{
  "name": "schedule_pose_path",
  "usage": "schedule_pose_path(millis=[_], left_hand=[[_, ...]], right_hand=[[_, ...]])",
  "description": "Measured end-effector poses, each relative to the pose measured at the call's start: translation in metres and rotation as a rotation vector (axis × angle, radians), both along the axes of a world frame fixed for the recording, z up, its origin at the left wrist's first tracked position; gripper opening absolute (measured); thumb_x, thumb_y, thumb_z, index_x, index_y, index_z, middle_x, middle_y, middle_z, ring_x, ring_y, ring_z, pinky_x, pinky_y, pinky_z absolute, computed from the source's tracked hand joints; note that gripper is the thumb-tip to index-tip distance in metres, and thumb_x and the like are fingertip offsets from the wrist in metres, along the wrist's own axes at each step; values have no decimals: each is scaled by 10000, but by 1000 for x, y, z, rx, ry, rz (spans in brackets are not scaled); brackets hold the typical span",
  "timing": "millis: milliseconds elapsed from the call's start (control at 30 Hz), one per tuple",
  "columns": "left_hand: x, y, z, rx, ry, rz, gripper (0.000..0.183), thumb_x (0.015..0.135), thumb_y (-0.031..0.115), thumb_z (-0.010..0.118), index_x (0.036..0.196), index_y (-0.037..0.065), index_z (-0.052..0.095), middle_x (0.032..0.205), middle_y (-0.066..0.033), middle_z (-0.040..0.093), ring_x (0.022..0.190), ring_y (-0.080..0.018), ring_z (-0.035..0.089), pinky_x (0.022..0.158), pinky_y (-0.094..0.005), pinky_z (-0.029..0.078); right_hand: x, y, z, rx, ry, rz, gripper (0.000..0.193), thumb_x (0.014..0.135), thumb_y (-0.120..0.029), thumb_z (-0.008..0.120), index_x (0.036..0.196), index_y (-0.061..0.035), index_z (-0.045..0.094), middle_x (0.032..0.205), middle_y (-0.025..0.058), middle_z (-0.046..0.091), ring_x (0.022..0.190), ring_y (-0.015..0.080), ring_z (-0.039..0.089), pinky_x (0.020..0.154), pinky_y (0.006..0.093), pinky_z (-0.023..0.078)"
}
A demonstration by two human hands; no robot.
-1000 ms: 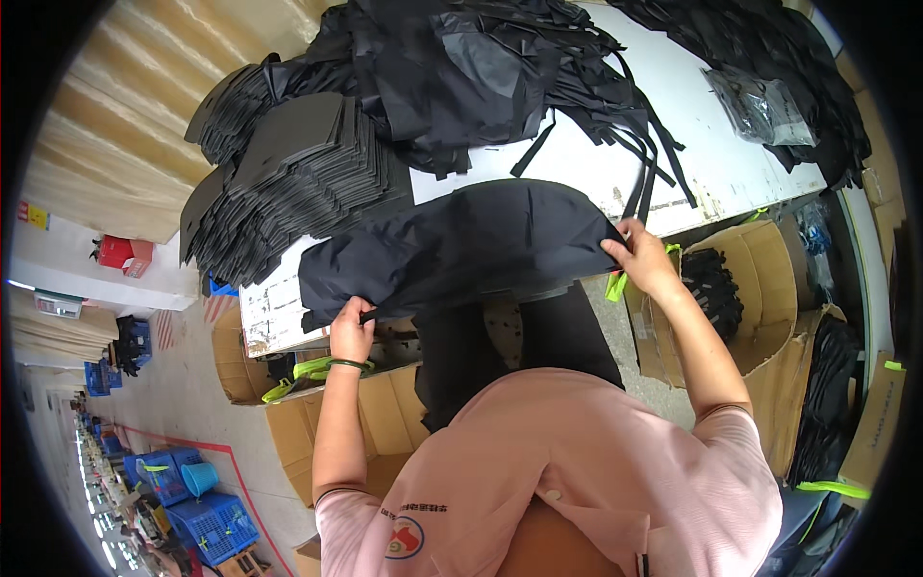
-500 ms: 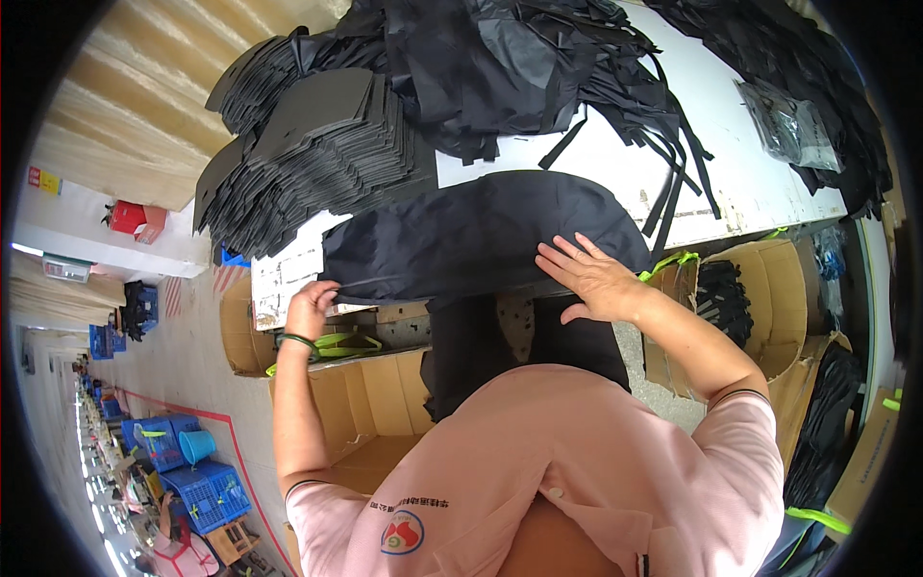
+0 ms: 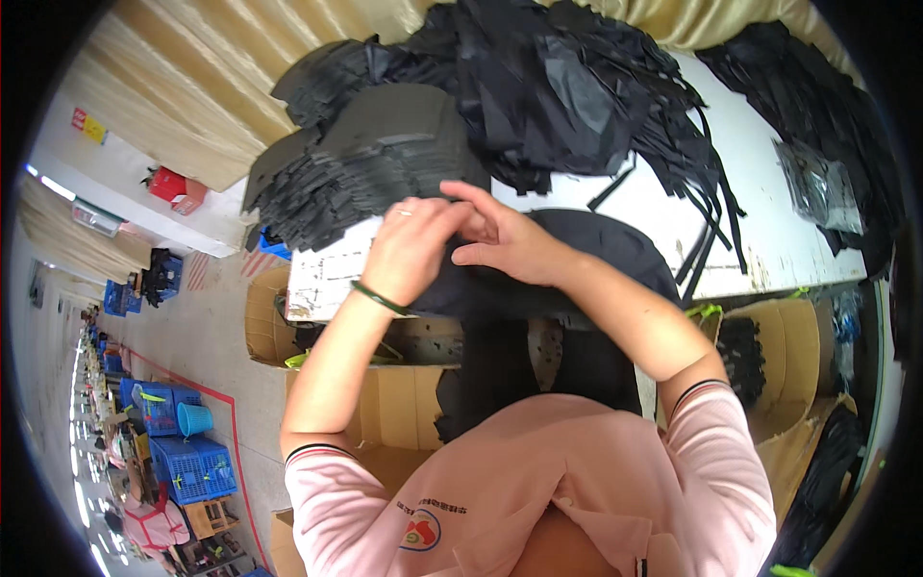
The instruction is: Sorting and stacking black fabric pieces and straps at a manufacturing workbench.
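My two hands meet above the left end of a curved black fabric piece [image 3: 615,252], which lies along the table's near edge. My left hand [image 3: 409,248], with a ring and a dark bracelet, reaches in with fingers bent towards the other hand; their tips are partly covered and blurred. My right hand [image 3: 510,245] has its index finger and thumb spread apart around the left fingertips. No held thing shows between them. Just beyond the hands stands a stack of dark grey sheets [image 3: 394,125] with rounded edges.
A heap of black fabric pieces with straps [image 3: 538,96] covers the back of the white table [image 3: 740,255]. At the right are more black fabric [image 3: 798,96] and a clear plastic bag [image 3: 817,188]. Cardboard boxes [image 3: 409,404] stand below the near edge; blue crates [image 3: 197,471] sit on the floor.
Both hands have left the black fabric, where the left held its corner and the right lay flat. They have come together near the grey stack. The view has shifted.
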State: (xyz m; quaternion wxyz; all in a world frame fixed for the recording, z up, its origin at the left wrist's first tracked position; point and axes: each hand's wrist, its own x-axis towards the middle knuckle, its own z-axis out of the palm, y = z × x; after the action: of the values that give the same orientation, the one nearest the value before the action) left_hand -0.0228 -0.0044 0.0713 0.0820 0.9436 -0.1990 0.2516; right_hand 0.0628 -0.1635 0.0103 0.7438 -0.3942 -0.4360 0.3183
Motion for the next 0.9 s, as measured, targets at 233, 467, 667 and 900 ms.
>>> schedule_pose_path(millis=[233, 467, 667, 900], left_hand=[[64, 149, 35, 196, 161, 506, 795, 693, 376, 790, 1375, 170, 439, 1445, -156, 376, 1356, -378, 303, 1104, -534, 236], [111, 183, 42, 108, 659, 436, 563, 722, 359, 785, 1184, 94, 602, 1260, -150, 560, 1197, -307, 506, 1017, -430, 372], [100, 173, 56, -331, 678, 364, 252, 826, 166, 682, 1028, 61, 574, 966, -46, 599, 945, -116, 546, 880, -256, 429], [79, 140, 57, -601, 80, 249, 243, 832, -8, 522, 1070, 40, 512, 1006, -71, 655, 923, -148, 586, 867, -272, 453]], right_hand=[[2, 0, -2, -252, 97, -91, 263, 916, -93, 606, 1152, 20, 571, 844, 45, 641, 786, 110, 608, 756, 246, 484], [16, 4, -11, -241, 122, -175, 144, 915, -99, 615, 999, 17, 602, 829, 46, 643, 774, 104, 604, 757, 243, 490], [18, -1, -7, -206, 178, -178, 168, 900, -72, 625, 1031, 27, 591, 856, 60, 652, 793, 116, 619, 763, 252, 497], [31, -3, 4, -175, -199, -287, 264, 844, -54, 673, 1081, -7, 566, 852, 46, 651, 799, 104, 620, 741, 261, 492]])
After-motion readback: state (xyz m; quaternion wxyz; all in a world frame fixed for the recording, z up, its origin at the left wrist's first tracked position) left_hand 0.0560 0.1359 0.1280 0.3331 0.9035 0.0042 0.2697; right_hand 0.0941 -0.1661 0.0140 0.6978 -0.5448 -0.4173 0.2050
